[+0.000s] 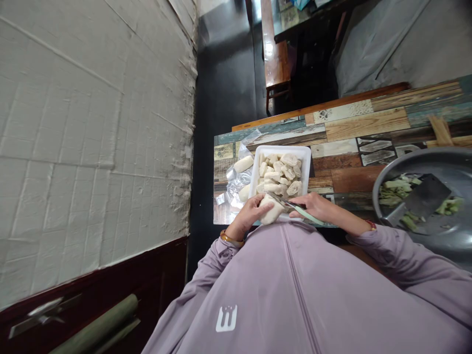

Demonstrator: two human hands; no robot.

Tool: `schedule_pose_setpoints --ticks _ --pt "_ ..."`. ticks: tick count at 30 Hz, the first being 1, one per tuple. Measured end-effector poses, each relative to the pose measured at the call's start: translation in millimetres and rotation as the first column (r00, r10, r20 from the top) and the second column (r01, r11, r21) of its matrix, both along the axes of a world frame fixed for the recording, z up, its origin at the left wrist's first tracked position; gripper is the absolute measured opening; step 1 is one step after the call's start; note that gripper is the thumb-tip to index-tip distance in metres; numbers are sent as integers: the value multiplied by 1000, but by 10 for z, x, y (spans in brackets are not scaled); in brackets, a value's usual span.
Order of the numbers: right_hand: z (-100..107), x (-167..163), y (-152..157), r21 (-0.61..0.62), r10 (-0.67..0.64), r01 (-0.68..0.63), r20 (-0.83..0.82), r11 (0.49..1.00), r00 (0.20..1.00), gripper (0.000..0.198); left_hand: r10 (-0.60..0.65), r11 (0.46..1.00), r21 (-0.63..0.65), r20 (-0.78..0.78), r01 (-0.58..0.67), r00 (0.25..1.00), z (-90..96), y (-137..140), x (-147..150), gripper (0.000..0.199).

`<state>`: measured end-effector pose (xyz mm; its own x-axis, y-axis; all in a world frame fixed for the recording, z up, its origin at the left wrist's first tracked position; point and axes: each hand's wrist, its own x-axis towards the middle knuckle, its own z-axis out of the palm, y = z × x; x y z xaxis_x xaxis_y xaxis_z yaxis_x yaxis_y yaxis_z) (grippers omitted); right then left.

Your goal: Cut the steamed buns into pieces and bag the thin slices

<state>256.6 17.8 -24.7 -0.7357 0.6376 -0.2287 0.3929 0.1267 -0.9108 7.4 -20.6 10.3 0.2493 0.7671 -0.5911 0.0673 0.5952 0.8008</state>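
Note:
My left hand (251, 215) is closed around a pale cream, rounded block of food (272, 210) at the near edge of a white tray. In my right hand (314, 206) are scissors (303, 212) with pale green handles, their blades against the block's upper edge. Just beyond my hands, the white tray (307, 162) holds many thick, cut pale pieces (280, 169), some showing uneven hollows at the cut face. Left of the tray, whole pale blocks (244, 163) rest on crumpled clear plastic packaging (236, 183).
A large metal basin (379, 179) at right contains chopped green vegetable (396, 189) and a wide-bladed cleaver (427, 196). The table (350, 179) has a wood-plank pattern. A wooden bench (276, 64) stands beyond it. A pale wall (110, 123) rises at left.

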Motion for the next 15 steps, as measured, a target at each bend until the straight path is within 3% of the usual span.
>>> schedule_pose_setpoints --ticks 7,11,15 --pt "-4 49 -39 -41 -105 110 95 993 990 44 19 997 -81 165 -5 986 -76 -66 -9 67" --pt "-94 107 -85 -62 -164 172 126 983 978 52 166 986 -48 118 -161 979 -93 -35 -33 62" --pt "-86 156 -97 50 -153 149 82 988 985 66 273 960 27 118 -278 955 -82 37 -61 55"
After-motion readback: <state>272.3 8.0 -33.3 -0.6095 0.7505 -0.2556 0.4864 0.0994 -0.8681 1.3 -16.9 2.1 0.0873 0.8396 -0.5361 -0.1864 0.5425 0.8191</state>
